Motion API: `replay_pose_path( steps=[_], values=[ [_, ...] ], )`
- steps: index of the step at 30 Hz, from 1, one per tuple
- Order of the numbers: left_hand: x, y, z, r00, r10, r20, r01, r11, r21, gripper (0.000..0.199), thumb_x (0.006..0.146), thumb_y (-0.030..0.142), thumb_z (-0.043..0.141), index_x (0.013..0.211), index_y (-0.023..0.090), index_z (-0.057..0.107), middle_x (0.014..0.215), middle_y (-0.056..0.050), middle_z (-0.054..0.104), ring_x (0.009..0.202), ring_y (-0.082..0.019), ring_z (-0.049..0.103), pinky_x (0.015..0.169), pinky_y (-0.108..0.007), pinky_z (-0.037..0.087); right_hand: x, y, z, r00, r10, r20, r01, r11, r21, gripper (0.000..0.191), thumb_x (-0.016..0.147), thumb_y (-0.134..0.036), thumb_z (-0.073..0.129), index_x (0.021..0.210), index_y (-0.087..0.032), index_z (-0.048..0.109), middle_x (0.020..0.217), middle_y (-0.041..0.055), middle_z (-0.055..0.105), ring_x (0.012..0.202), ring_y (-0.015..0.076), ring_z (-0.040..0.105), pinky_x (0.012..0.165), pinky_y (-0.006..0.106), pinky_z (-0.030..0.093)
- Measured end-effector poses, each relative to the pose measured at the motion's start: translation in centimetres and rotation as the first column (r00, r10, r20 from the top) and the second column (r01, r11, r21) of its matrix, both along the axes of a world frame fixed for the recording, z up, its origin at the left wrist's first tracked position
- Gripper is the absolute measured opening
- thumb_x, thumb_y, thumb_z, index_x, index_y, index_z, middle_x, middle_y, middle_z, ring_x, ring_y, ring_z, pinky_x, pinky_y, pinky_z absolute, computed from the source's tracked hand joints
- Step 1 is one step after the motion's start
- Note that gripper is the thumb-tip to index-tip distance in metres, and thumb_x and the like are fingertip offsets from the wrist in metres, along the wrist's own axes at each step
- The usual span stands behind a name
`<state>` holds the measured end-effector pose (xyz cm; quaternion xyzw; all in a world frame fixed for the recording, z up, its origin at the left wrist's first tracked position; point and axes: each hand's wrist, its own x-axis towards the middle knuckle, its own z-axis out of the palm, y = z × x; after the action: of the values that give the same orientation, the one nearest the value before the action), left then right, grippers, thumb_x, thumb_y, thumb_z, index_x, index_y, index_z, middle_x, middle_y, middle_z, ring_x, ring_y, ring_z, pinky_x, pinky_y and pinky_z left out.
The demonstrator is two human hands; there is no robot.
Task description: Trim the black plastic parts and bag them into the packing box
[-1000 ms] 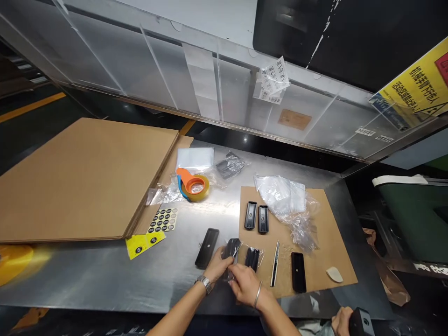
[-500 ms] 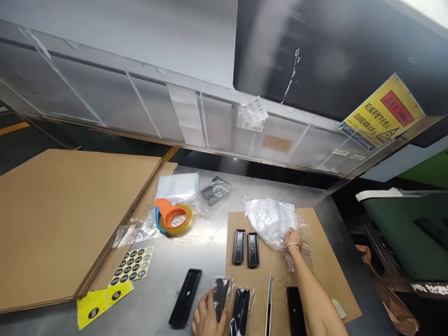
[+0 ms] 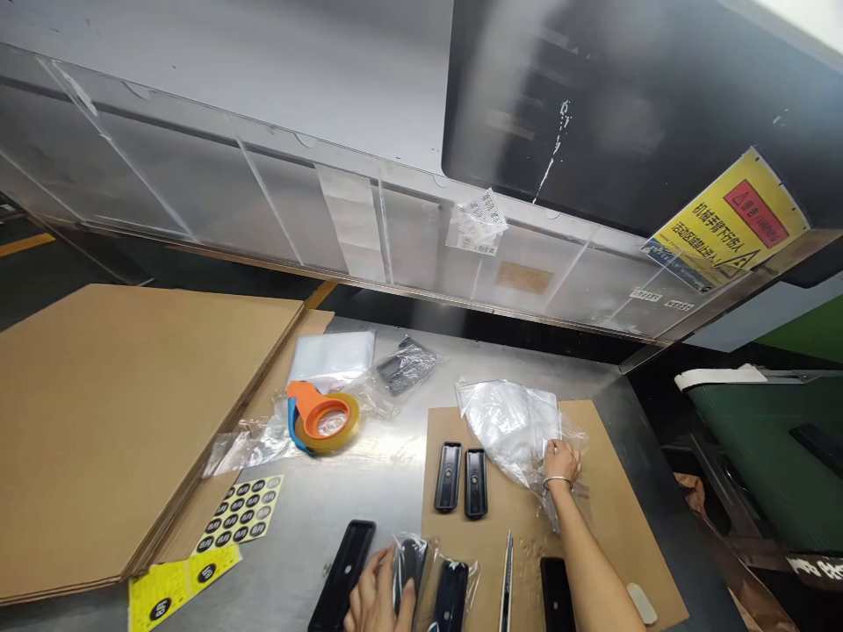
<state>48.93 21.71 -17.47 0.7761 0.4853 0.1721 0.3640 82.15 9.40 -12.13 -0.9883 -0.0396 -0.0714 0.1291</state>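
Observation:
At the bottom edge my left hand (image 3: 380,599) is closed around a black plastic part in a clear bag (image 3: 409,570). A second bagged black part (image 3: 450,593) lies just right of it, and a bare black tray-shaped part (image 3: 343,570) lies to its left. My right hand (image 3: 562,462) has its fingers curled on the right edge of a pile of clear plastic bags (image 3: 507,421); the fingertips are partly hidden. Two small black parts (image 3: 449,477) lie side by side left of the pile. Below my right forearm, another black part (image 3: 557,592) is partly covered.
Tweezers (image 3: 507,579) lie on a cardboard sheet (image 3: 619,500). Left on the metal table are an orange tape dispenser (image 3: 324,417), round stickers (image 3: 241,513), yellow labels (image 3: 184,584) and stacked cardboard (image 3: 132,421). A clear panel (image 3: 277,211) borders the back; a green conveyor (image 3: 757,439) stands right.
My right hand has moved slightly right and down at the bag edge, its fingers more curled. My left hand and its bagged part have shifted a little left, as the view tilts slightly.

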Motion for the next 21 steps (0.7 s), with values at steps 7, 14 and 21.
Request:
replay_pose_path(
  steps=[7,14,21],
  values=[
    [4.0,0.8,4.4,0.889,0.079,0.451,0.295,0.654,-0.696,0.047,0.070,0.044,0.054,0.104,0.012,0.056,0.110,-0.016,0.058,0.102,-0.027,0.052,0.089,-0.041,0.038,-8.8,2.0,3.1,0.949,0.248,0.194,-0.278,0.949,0.148,0.028,0.086,-0.032,0.038,0.083,-0.015,0.060,0.078,0.0072,0.061,0.078,0.0185,0.052,0.073,0.032,0.038],
    [6.9,1.9,9.2,0.658,0.532,0.533,0.581,0.093,-0.809,0.029,0.068,0.027,0.065,0.093,0.013,0.060,0.100,-0.012,0.066,0.094,-0.022,0.060,0.088,-0.034,0.043,-23.4,6.7,4.5,0.714,0.660,0.232,-0.698,0.695,0.171,0.020,0.084,-0.021,0.042,0.082,-0.020,0.061,0.074,0.0054,0.059,0.074,0.0189,0.049,0.067,0.031,0.033],
    [3.0,4.2,8.3,0.686,0.551,0.475,0.499,0.119,-0.858,0.019,0.069,0.020,0.066,0.084,0.013,0.058,0.090,-0.009,0.068,0.079,-0.021,0.065,0.073,-0.030,0.051,-25.2,5.7,5.0,0.762,0.631,0.145,-0.581,0.566,0.585,0.024,0.084,-0.026,0.043,0.105,-0.017,0.053,0.096,0.0099,0.057,0.088,0.0204,0.049,0.077,0.033,0.037]
  ],
)
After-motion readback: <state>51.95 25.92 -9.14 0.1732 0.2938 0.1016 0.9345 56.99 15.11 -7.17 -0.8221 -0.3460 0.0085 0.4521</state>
